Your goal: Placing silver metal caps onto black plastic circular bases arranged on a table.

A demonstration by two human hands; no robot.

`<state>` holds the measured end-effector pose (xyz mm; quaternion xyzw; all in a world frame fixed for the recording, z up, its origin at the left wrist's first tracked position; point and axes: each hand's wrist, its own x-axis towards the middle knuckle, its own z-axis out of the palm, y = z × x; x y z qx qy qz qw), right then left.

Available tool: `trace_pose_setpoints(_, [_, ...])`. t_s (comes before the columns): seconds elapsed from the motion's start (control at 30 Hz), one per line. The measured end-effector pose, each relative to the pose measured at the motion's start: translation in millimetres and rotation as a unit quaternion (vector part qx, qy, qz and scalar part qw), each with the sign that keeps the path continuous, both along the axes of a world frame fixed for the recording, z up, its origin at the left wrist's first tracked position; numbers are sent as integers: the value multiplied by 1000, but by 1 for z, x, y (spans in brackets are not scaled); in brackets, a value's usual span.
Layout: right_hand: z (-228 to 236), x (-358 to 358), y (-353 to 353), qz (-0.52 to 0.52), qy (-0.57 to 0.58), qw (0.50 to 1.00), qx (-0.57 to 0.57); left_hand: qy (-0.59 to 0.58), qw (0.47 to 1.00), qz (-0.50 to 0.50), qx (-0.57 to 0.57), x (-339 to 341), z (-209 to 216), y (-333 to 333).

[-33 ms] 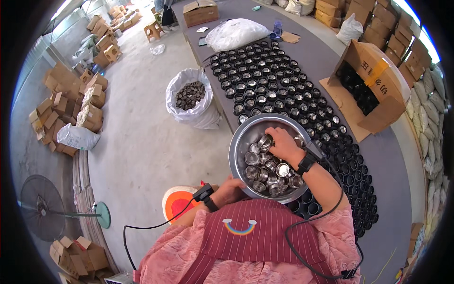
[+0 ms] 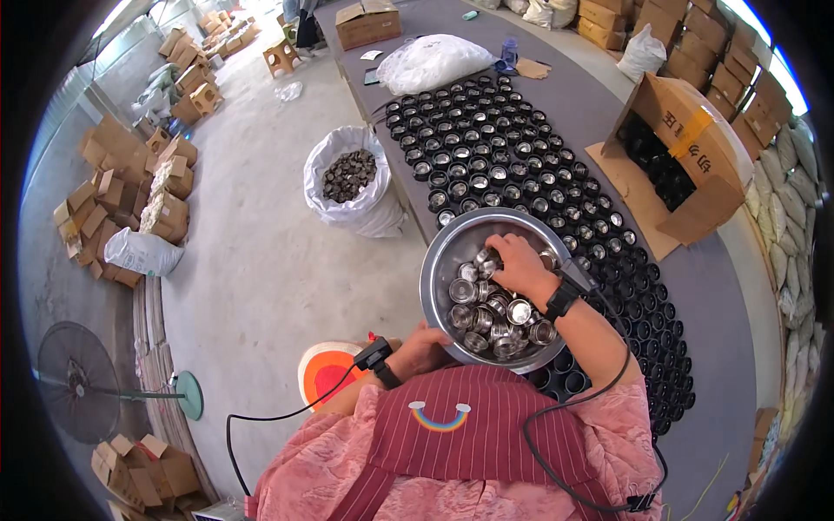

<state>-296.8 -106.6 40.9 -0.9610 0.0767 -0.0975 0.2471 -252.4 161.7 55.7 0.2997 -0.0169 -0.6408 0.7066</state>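
A steel bowl (image 2: 432, 300) rests against my apron, over the near part of the table, tilted slightly. Many shiny round metal cups (image 2: 501, 321) fill it. My left hand (image 2: 420, 347) grips the bowl's rim at its near left side. Inside the bowl, my right hand (image 2: 519, 263) has its fingers closed around one metal cup (image 2: 488, 261) near the far side. Beyond and beside the bowl, rows of black round holders (image 2: 512, 165) stand on the table; many in the far part have shiny metal inside, while the nearer ones look dark.
The grey table (image 2: 712, 295) curves away ahead. On its right lies an open carton (image 2: 695, 130) of black parts. A white sack (image 2: 382, 213) of small dark pieces stands on the floor at left, near an orange-red round stool (image 2: 326, 372). Cables hang from both wrists.
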Motion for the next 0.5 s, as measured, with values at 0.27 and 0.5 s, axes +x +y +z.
trace_pose_setpoints(0.27, [16, -9, 15, -23, 79, 996, -42, -9, 1000, 3, -2, -2, 8, -1])
trace_pose_setpoints(0.5, [8, -10, 6, -19, 67, 997, -24, -17, 1000, 3, 2, -6, 0, -2])
